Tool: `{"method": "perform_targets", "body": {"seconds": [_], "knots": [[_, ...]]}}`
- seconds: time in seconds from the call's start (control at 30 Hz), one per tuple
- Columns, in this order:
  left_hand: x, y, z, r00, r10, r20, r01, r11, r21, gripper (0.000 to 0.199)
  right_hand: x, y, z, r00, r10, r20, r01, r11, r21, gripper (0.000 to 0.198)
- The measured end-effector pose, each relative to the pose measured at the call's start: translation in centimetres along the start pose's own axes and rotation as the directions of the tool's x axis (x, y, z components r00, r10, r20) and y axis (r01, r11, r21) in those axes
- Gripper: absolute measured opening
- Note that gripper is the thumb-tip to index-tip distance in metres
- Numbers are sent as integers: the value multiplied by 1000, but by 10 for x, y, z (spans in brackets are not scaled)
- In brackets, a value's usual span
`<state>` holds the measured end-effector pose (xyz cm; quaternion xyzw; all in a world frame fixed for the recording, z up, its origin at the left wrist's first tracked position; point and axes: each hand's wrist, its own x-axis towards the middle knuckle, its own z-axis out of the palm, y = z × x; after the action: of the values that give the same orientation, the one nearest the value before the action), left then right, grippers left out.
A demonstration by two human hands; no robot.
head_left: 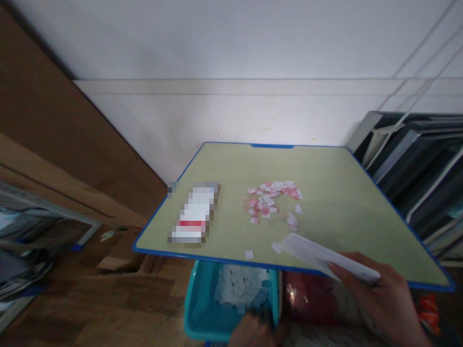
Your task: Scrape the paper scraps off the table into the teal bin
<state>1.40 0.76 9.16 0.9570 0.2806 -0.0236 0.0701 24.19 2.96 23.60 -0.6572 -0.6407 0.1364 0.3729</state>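
Right hand [379,299] is clamped on a white paper strip [325,258] over the desk's [343,193] near edge; left hand [253,332], grip unclear, sits at the teal bin [198,308] of paper scraps [240,286] below.

Matt table [325,202], paper scraps [271,200], plastic bin [197,308].

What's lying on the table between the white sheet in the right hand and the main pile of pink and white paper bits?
In the head view, only scattered scraps lie on the green, blue-edged table between the white folded sheet in the right hand and the pink-and-white pile.
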Motion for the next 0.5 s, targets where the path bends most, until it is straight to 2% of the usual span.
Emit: {"method": "perform_targets", "body": {"seconds": [0.2, 0.4, 0.5], "knots": [[0, -1, 6, 999, 12, -35, -12, 1000, 1, 24, 1, -7, 6, 999, 34, 23, -35, 999, 38, 26], [0, -1, 4, 999, 16, -52, -16, 1000, -2, 26, 5, 1, 5, 993, -105, 54, 107, 994, -32, 23], [-1, -2, 3, 998, 6, -55, -6, 1000, -2, 28, 2, 1, 5, 986, -115, 122, 116, 993, -5, 25]]}}
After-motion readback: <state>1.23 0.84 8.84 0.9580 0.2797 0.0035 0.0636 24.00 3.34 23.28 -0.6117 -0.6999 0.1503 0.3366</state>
